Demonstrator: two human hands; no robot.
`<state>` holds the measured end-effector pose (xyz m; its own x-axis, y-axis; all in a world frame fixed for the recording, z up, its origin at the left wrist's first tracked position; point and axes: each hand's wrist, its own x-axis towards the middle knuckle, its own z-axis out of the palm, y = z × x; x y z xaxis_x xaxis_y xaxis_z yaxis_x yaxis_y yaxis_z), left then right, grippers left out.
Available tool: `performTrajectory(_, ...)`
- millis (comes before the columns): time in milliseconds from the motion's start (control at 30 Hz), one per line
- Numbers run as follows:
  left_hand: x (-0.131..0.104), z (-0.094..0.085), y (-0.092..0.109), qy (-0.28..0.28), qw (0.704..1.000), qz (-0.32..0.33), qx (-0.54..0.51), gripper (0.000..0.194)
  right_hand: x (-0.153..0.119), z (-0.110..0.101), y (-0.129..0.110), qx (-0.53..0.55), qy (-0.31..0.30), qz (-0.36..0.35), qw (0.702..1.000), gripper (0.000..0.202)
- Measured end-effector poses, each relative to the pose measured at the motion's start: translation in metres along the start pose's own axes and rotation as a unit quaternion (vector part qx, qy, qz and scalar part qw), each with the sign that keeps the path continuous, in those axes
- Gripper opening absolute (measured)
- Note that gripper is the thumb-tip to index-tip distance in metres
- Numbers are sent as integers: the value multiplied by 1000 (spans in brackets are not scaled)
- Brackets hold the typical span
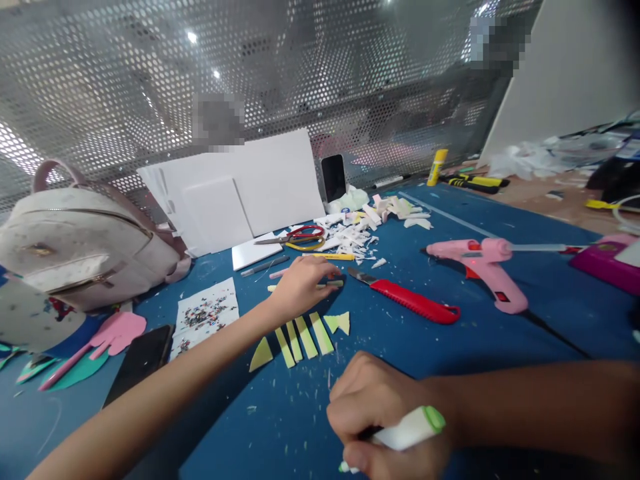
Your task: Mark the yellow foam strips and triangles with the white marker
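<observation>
My right hand (pixel 383 417) is closed around a white marker (pixel 407 429) with a green end, low over the blue table. Farther forward, my left hand (pixel 307 283) reaches across the table, its fingertips at a thin pale green strip (pixel 333 285); whether they grip it cannot be made out. Between my hands lie several light green strips (pixel 306 338), a curved green piece (pixel 261 355) and a small notched piece (pixel 340 323). A red-handled cutter (pixel 415 301) lies right of my left hand. Behind that hand are a yellow pencil-like stick (pixel 340 257) and scissors (pixel 300 238).
A pink glue gun (pixel 480 263) with its cable lies at the right. White scraps (pixel 350 233), white boards (pixel 275 180) and a phone (pixel 334 177) are at the back. At the left are a backpack (pixel 85 243), a dark phone (pixel 143 360) and a sheet with small bits (pixel 227 297).
</observation>
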<state>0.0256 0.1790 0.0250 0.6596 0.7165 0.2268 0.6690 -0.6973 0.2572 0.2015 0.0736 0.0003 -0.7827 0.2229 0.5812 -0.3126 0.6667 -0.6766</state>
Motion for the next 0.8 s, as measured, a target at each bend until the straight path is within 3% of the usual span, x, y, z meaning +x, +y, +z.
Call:
performTrajectory(200, 15, 8, 4, -24, 999, 28, 13, 21, 0, -2, -1, -21, -24, -1, 999, 27)
performTrajectory(400, 1, -24, 18, 14, 995, 5, -95, 19, -3, 0, 4, -32, -15, -13, 999, 28)
performTrajectory(600, -53, -54, 44, 74, 952, -80, -285, 15, -8, 5, 4, -59, 61, -38, 996, 19)
performTrajectory(800, -123, -40, 56, 135, 869, -195, -435, 9, -1, -4, -7, -74, 170, -11, 983, 17)
